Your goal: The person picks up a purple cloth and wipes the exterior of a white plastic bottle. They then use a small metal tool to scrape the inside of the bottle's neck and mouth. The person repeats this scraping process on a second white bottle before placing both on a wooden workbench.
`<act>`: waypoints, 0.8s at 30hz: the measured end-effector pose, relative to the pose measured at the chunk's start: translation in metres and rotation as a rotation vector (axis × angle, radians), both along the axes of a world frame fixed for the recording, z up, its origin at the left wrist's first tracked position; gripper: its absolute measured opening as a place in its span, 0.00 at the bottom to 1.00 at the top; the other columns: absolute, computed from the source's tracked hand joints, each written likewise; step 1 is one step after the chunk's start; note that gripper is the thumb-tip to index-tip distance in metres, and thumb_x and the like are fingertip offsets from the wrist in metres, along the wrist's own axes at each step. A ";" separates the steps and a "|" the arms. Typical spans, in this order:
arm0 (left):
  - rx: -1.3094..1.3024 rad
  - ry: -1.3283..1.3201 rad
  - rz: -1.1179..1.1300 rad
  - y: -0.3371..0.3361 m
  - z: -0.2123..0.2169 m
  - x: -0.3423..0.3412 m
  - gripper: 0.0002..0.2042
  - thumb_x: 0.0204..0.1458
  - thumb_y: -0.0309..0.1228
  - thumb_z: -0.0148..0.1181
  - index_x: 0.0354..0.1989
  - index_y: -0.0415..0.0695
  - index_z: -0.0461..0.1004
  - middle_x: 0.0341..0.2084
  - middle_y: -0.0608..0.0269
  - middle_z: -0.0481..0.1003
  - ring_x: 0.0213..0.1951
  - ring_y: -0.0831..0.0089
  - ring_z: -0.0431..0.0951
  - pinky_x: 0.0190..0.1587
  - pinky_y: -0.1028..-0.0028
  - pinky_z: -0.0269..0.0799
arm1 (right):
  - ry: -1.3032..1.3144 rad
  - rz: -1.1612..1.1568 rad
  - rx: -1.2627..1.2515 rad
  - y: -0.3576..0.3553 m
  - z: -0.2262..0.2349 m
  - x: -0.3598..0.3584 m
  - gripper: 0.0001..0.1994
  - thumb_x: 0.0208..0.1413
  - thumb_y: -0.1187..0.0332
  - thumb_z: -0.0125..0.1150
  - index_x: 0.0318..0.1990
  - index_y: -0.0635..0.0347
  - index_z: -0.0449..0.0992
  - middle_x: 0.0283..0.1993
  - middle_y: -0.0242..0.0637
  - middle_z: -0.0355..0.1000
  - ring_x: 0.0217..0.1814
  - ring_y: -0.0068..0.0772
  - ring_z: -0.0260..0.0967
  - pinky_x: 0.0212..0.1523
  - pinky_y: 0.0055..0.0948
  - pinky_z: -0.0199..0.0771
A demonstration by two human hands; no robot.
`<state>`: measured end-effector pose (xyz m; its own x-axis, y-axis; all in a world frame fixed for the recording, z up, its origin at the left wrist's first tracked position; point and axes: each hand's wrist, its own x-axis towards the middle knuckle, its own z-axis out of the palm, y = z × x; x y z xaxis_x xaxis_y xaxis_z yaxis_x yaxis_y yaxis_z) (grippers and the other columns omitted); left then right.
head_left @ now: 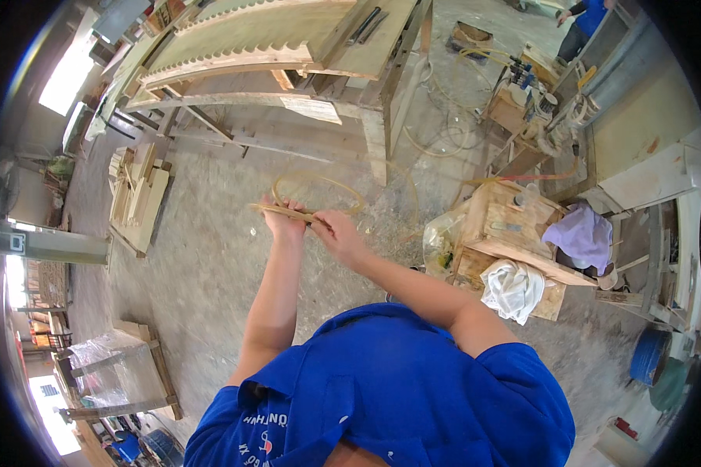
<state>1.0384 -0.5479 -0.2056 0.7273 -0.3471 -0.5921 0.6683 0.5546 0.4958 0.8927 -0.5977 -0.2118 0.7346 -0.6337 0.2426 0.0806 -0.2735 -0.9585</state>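
Both my hands are out in front of me above the concrete floor, gripping a thin yellowish hose [354, 191] bent into loops. My left hand [285, 221] is closed around the gathered strands, and a bend of hose juts out past its left side. Close beside it, my right hand [338, 234] has its fingers curled on the same hose. One loop rises beyond the hands, and a fainter length trails off to the right. Whether a fitting sits between my hands is too small to tell.
Ahead stands a wooden workbench [370, 124] bearing scalloped strips [234, 64]. At right are a wooden box [514, 214], a purple cloth [582, 236] and a white cloth [514, 288]. Boards [142, 194] lie left. More hose [444, 153] crosses the floor; another person [590, 19] stands far right.
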 end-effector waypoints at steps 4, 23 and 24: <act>-0.071 0.002 0.009 0.009 0.027 -0.013 0.27 0.56 0.62 0.33 0.30 0.46 0.60 0.18 0.67 0.61 0.17 0.72 0.56 0.21 0.70 0.57 | -0.083 -0.091 -0.266 0.016 -0.004 0.010 0.10 0.54 0.74 0.56 0.44 0.61 0.72 0.38 0.44 0.66 0.41 0.45 0.65 0.42 0.36 0.65; 0.517 -1.048 -0.566 0.269 0.253 0.067 0.06 0.58 0.27 0.53 0.41 0.44 0.66 0.15 0.78 0.56 0.13 0.89 0.53 0.13 0.84 0.45 | 0.241 -0.890 -0.469 -0.011 -0.031 -0.022 0.31 0.42 0.60 0.65 0.56 0.61 0.64 0.53 0.53 0.64 0.59 0.53 0.59 0.57 0.46 0.60; 0.538 -1.060 -0.484 0.291 0.269 0.064 0.07 0.58 0.26 0.52 0.42 0.43 0.65 0.16 0.77 0.56 0.13 0.89 0.53 0.13 0.85 0.45 | 0.193 -0.808 -0.429 -0.022 -0.024 -0.021 0.31 0.44 0.59 0.65 0.56 0.61 0.65 0.52 0.52 0.65 0.58 0.52 0.60 0.57 0.44 0.61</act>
